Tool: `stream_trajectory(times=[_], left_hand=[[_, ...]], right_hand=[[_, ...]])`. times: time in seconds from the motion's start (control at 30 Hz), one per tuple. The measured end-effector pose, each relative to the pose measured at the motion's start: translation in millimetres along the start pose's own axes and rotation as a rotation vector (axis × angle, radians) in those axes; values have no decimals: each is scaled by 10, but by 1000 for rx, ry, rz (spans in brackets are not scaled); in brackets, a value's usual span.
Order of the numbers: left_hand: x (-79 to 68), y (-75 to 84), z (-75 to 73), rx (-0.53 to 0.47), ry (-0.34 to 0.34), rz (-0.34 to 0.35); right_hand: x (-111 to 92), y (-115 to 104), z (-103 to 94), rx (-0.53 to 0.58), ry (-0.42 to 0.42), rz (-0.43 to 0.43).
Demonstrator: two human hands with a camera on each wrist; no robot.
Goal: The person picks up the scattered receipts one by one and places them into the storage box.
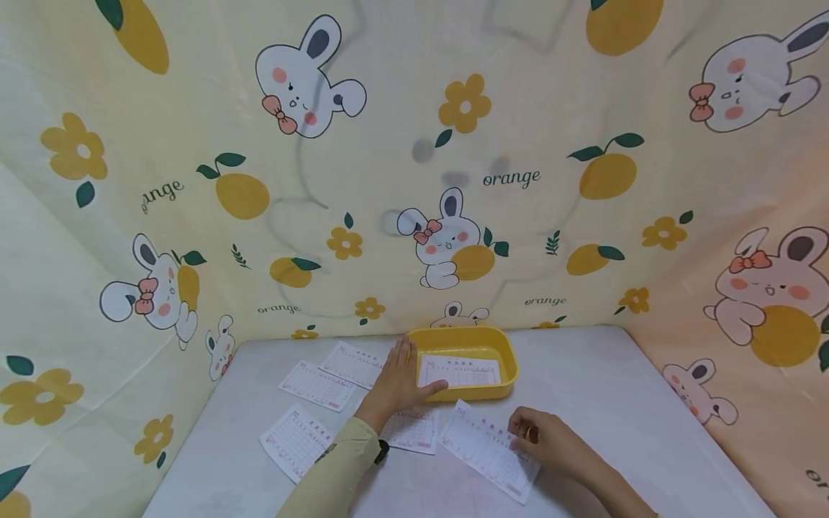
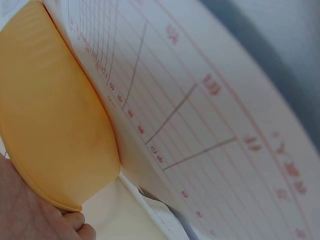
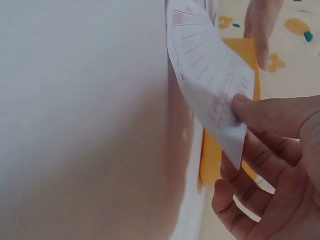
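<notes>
Pinching the near-right slip (image 1: pixel 482 450) between thumb and fingers, the right hand (image 1: pixel 550 435) sits in front of and to the right of the yellow tray (image 1: pixel 479 393). This printed paper lies slantwise just in front of the tray, and the right wrist view shows it bending in a curve near the fingertips. The left hand (image 1: pixel 400 381) rests against the tray's left side, its fingers close together and fairly straight along the wall, its thumb spread out over the front rim. Inside the tray lies the boxed slip (image 1: pixel 458 370), print side up.

Directly in front of the tray, the middle slip (image 1: pixel 413 432) is partly covered by the left hand and arm. To the tray's left, the back slip (image 1: pixel 350 363) reaches behind the left hand, with the outer slip (image 1: pixel 316 385) beside it, farther from the tray. The near-left slip (image 1: pixel 294 439) lies nearer the person than both, partly behind the sleeve (image 1: pixel 340 467). Under everything is a white table (image 1: pixel 583 374); beyond the tray hangs a patterned cloth (image 1: pixel 388 165) with rabbits, oranges and flowers.
</notes>
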State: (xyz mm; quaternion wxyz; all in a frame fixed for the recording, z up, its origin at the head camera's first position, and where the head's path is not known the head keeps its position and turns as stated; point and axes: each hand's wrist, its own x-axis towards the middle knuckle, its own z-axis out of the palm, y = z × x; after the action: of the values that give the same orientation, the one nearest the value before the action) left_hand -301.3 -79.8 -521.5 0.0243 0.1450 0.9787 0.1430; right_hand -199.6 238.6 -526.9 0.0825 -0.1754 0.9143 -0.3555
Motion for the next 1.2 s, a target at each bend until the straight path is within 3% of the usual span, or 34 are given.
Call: stream_trajectory(times=[0.57,0.87,1.2], left_hand=[[-1,-10,-1,5,-7,11],[8,-18,5,7,-17,6],[4,-19,10,-10,-17,3]], right_hand=[[21,13,-289,-8,170,-107],[50,11,-432,-7,240,-92],[133,36,-571,-21,321,-132]])
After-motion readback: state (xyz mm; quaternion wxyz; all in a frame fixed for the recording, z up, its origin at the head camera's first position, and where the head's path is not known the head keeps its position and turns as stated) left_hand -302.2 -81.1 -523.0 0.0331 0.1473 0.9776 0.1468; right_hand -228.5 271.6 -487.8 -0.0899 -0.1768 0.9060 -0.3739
